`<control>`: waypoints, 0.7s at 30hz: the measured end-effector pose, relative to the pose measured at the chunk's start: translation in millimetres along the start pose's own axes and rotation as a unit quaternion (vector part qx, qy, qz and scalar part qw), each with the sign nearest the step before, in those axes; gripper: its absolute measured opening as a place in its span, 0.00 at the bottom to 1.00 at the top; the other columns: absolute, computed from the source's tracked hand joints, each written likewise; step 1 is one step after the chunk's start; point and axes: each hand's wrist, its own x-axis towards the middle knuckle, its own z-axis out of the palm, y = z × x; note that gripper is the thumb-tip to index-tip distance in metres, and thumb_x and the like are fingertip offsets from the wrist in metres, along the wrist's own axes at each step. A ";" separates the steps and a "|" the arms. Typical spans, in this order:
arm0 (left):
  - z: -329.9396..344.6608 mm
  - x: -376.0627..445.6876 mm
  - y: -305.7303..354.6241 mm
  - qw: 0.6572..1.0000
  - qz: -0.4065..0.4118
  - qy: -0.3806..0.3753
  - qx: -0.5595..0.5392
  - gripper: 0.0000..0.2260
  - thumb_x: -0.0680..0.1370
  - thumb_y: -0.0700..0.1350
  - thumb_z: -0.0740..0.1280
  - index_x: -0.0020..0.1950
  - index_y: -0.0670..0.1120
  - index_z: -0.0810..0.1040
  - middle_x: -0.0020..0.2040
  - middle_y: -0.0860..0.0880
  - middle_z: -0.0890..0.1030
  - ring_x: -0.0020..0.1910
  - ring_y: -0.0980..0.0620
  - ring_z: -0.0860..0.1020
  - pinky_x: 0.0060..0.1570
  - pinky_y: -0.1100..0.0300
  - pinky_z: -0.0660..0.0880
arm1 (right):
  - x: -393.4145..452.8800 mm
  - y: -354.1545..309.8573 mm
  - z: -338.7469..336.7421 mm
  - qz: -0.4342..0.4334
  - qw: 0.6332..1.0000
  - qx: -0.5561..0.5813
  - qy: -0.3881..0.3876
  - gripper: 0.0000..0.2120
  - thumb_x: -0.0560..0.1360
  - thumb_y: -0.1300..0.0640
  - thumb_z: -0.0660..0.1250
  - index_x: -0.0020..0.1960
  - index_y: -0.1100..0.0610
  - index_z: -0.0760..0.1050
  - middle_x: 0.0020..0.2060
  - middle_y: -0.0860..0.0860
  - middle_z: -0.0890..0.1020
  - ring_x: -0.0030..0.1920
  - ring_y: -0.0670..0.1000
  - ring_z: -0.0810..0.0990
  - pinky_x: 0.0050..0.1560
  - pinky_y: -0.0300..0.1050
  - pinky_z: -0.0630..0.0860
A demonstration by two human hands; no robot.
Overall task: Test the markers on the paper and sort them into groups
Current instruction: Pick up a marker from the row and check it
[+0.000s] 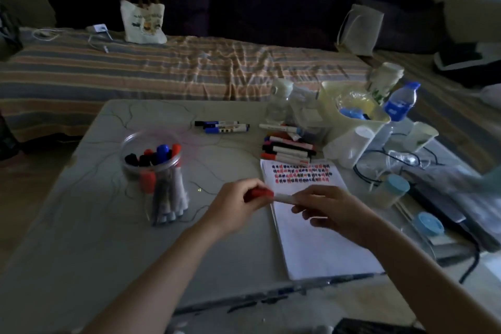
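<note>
Grip: the left hand (pixel 238 205) curls its fingers round the red cap (pixel 259 194) of a marker (pixel 282 197), while the right hand (pixel 333 211) pinches the white barrel between thumb and fingers; the marker lies level between them, just above the near left edge of the paper (pixel 314 238).
Cap: motion blur hides whether it is seated on the barrel or partly off.
Paper: a white pad on the right half of the grey table (pixel 108 238), its far end filled with rows of small test marks (pixel 301 173) in red and dark ink (the lower part is blank).
Jar: a clear plastic jar (pixel 154 171) stands left of the hands, well apart from the pad, holding markers upright with red, blue and black caps showing at its mouth.
Far group: two or three markers with blue and black caps (pixel 222 126) lie side by side at the back of the table, between jar and pile.
Near pile: a larger heap of markers (pixel 287 149) lies just beyond the top edge of the pad, touching or nearly touching it.
Clutter: a pale yellow tub (pixel 355 116) holding plastic wrap, a blue-capped water bottle (pixel 401 102), paper cups and a blue-lidded container (pixel 390 190) crowd the table's right side.
Background: a striped bedcover (pixel 135 70) carries a cream tote bag (pixel 142 20) against dark cushions.
</note>
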 end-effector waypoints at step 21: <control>0.5 -7.3 8.2 0.956 0.023 -0.174 0.236 0.11 0.81 0.60 0.53 0.43 0.57 0.62 0.37 0.56 0.70 0.35 0.57 0.70 0.32 0.62 0.64 | 4.6 29.2 2.6 -0.279 0.894 -0.351 -0.001 0.18 0.75 0.34 0.60 0.53 0.45 0.81 0.37 0.51 0.83 0.34 0.52 0.80 0.39 0.56 0.76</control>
